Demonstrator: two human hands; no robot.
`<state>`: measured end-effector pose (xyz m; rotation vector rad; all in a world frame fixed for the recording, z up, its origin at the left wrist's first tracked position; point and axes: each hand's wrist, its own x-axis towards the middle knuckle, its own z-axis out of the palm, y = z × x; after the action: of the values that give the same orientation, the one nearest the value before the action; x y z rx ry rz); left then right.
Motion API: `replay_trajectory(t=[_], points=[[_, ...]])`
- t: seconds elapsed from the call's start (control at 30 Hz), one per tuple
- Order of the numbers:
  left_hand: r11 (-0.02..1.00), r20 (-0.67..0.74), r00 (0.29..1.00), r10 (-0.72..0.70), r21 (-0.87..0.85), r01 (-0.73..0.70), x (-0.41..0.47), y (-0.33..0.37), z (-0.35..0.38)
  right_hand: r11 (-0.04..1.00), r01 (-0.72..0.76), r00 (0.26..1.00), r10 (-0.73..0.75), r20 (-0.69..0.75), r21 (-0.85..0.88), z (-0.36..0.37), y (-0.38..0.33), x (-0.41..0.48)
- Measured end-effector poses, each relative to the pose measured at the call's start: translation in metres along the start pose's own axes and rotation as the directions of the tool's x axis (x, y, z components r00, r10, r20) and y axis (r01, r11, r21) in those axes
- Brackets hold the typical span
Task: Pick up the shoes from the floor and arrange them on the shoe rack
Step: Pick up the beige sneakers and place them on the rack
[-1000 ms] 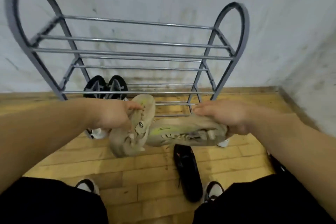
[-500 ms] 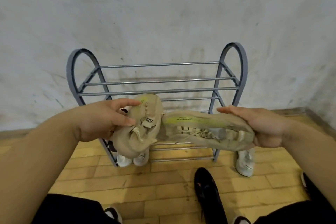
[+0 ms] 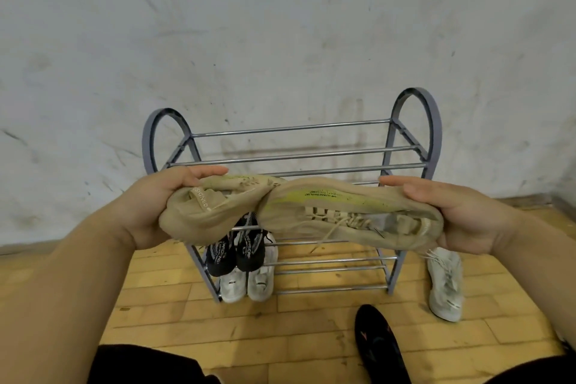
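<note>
I hold a pair of tan sneakers in front of the grey metal shoe rack [image 3: 408, 121]. My left hand [image 3: 149, 206] grips the heel of the left tan sneaker [image 3: 215, 209]. My right hand [image 3: 467, 215] grips the heel of the right tan sneaker [image 3: 349, 212], which lies on its side with a yellow-green stripe showing. The two toes touch in the middle, level with the rack's upper tiers. A black pair [image 3: 237, 249] and a white pair [image 3: 246, 285] sit on the rack's lower left tiers.
A lone white sneaker [image 3: 445, 284] lies on the wooden floor right of the rack. A black shoe [image 3: 380, 346] lies on the floor near my legs. The rack stands against a scuffed white wall, with a corner at the far right.
Both hands have lifted the tan sneakers higher, and the view has pulled back from the rack. The left sneaker has turned from hanging down to lying more level.
</note>
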<state>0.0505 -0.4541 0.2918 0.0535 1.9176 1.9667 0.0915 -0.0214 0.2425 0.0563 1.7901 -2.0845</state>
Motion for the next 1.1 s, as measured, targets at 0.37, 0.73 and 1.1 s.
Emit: replay_trajectory(t=[0.37, 0.73, 1.1], points=[[0.974, -0.124, 0.97, 0.211, -0.059, -0.22, -0.01, 0.009, 0.004, 0.975, 0.211, 0.957, -0.19, -0.221, 0.076, 0.016, -0.013, 0.011], [0.969, -0.228, 0.942, 0.248, 0.07, -0.238, 0.038, -0.014, 0.059, 0.837, 0.276, 0.919, -0.086, -0.384, 0.473, 0.069, -0.013, 0.056], [0.8, -0.227, 0.907, 0.354, 0.576, -0.168, 0.085, -0.034, 0.078, 0.988, 0.118, 0.944, -0.141, -0.297, -0.095, 0.086, 0.011, 0.079]])
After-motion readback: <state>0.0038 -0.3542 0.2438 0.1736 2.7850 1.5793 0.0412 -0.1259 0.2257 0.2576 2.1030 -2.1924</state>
